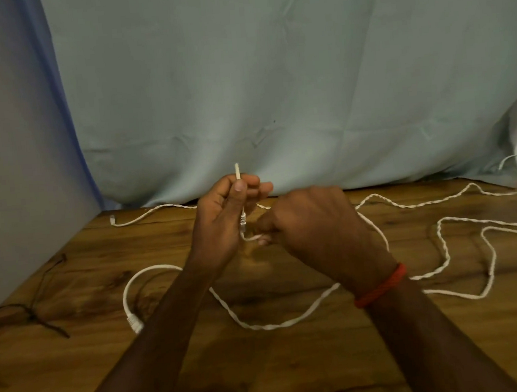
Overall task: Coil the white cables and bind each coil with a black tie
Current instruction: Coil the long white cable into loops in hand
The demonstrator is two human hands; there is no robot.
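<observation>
Above the table (161, 234) centre | left hand (221, 217) pinched cable (273, 327) end upright, right hand (312, 222) curled round it beside | rest trailed right | step wanted even loops, steady tension | ties (33, 314) lay near-left

The desk (493, 332) below the fingers (240, 187) is brown wood, dark-grained, with a soft sheen. The white cable (442, 269) trailing right of the fingers looks twisted, ropy and matt. Its end, pinched in the fingers, is smooth moulded plastic. Left of them a smooth-jacketed cable (127, 286) shines faintly, and the thin black ties (34, 315) look matt. Behind the fingers hangs creased, matt, pale cloth (273, 86). A red twisted-thread band (381, 285) circles one wrist.
</observation>
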